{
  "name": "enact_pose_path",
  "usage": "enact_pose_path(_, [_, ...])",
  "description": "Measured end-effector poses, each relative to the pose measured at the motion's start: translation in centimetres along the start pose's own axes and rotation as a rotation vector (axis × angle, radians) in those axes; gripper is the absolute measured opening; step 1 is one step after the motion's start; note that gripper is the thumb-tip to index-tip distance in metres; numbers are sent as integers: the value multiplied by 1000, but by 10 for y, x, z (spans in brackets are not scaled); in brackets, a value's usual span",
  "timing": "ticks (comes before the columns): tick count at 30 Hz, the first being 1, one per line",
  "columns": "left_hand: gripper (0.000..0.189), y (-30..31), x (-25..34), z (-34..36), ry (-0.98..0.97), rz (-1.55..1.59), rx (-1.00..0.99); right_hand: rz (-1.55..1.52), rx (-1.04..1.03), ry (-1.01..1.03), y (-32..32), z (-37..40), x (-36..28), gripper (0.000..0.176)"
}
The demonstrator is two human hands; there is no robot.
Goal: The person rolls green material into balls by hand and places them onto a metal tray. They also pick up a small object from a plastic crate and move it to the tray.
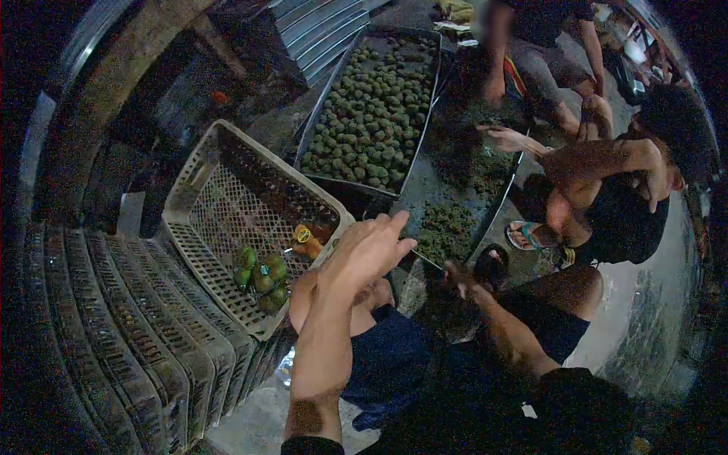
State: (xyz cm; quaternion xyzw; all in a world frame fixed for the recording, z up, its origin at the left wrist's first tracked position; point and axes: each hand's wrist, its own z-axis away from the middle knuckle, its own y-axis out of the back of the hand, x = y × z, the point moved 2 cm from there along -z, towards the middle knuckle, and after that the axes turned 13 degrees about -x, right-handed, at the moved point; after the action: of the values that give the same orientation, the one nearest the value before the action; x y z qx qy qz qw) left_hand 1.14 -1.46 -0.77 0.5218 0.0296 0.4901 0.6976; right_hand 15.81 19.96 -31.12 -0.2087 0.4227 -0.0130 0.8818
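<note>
Fruits (262, 277) in crate (205, 163), just left of spread left hand (369, 246).

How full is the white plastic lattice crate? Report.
Nearly empty: the crate holds only a few round green fruits and one orange-yellow object in one corner; its lattice floor is otherwise bare.

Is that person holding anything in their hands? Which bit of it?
The left hand, fingers loose beside the white plastic lattice crate, shows nothing in it. The right hand is too dark to tell.
</note>
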Motion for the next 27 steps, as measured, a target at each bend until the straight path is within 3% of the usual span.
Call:
enact_pose_path(2, [50,2,4,-1,-8,-16,-36,-51,-57,22,2,-29,-8,48])
enact_pose_path(4, [50,-3,3,-1,-47,-13,2,-413,-18,-18,4,-48,-54,49])
enact_pose_path(7, [50,5,6,2,-55,0,8,-556,162,259,9,-71,-146,38])
enact_pose_path(8, [51,9,7,4,-28,8,-25,-560,170,251,22,-78,-159,38])
enact_pose_path(10, [52,13,4,5,-22,24,-39,119,191,162,52,-81,-172,39])
enact_pose_path(11, [53,15,2,5,-13,33,-41,114,197,155,80,-90,-150,39])
enact_pose_path(13, [56,20,-2,6,-13,47,-44,1087,208,-90,142,-122,-88,42])
enact_pose_path(17, [53,19,-17,0,-99,30,9,1280,316,-283,137,-105,-43,41])
enact_pose_path(19, [54,24,-18,2,-99,30,0,1254,305,15,143,-108,-21,41])
enact_pose_path(20, [55,27,-18,1,-104,28,5,1240,303,11,151,-118,-7,41])
enact_pose_path(23, [64,28,-20,-4,-27,59,-140,1636,478,170,164,-147,0,38])
enact_pose_path(25, [60,30,-21,-10,-25,23,-145,1456,291,-412,167,-165,-21,36])
enact_pose_path(27, [57,30,-23,-11,-29,-8,-142,1397,315,-308,152,-127,-74,38])
